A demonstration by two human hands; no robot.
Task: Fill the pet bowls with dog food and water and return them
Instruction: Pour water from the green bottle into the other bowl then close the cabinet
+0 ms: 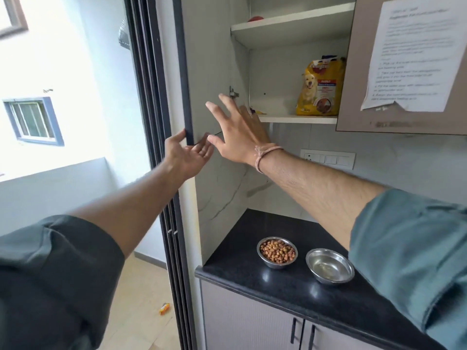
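Your left hand (pixel 188 154) is raised to the lower corner of the open cabinet door (pixel 209 46). Its fingers are loosely curled and its thumb is beside the door's dark edge; whether it touches the door cannot be told. Just right of that corner, your right hand (pixel 240 135) is up in front of the door's inner face with its fingers spread wide, holding nothing. The two hands are near each other but apart.

Below and to the right of the door, a steel bowl full of kibble (pixel 277 252) sits on the black counter (pixel 252 228). To the right of the door, the yellow dog food bag (pixel 319 89) stands upright on the cupboard's lower shelf. Further right of the door, down on the counter, is the second steel bowl (pixel 329 266), just beside the first. It holds no kibble, and water in it cannot be made out.
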